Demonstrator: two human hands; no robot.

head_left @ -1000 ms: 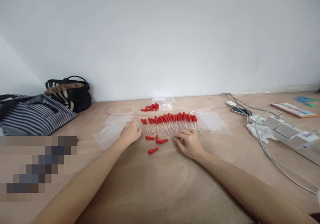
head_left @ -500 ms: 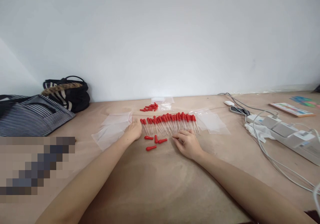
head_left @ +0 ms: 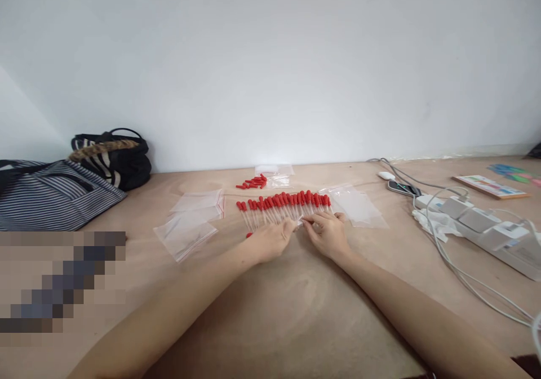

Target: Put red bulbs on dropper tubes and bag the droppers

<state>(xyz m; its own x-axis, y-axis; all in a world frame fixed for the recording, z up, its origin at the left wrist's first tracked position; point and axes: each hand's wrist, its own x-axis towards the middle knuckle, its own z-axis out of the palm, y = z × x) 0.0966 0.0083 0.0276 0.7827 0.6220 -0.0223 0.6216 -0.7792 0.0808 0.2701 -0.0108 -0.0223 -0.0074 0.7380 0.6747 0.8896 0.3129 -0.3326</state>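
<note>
Droppers with red rubber bulbs and thin clear tubes [head_left: 291,201] lie side by side in a row, bulbs toward the wall. At the near ends of the tubes my left hand [head_left: 273,241] is closed, fingertips pinched. My right hand [head_left: 327,232] faces it just to the right, also pinched. A small clear or whitish piece [head_left: 299,220] shows between the fingertips; its kind is too small to tell. One loose red bulb [head_left: 249,235] peeks out beside my left hand, which hides the others. Behind the row lie a pile of red bulbs [head_left: 253,182] and some clear tubes [head_left: 279,181].
Clear zip bags [head_left: 186,235] lie at the left of the row, and more clear bags [head_left: 359,205] at its right. A white power strip [head_left: 486,221] with chargers and cables stands at the right. Striped bags [head_left: 59,193] sit at the left by the wall.
My left hand has moved right from the row's left end to meet my right hand, now covering most of the loose red bulbs. My right hand has shifted slightly up and right.
</note>
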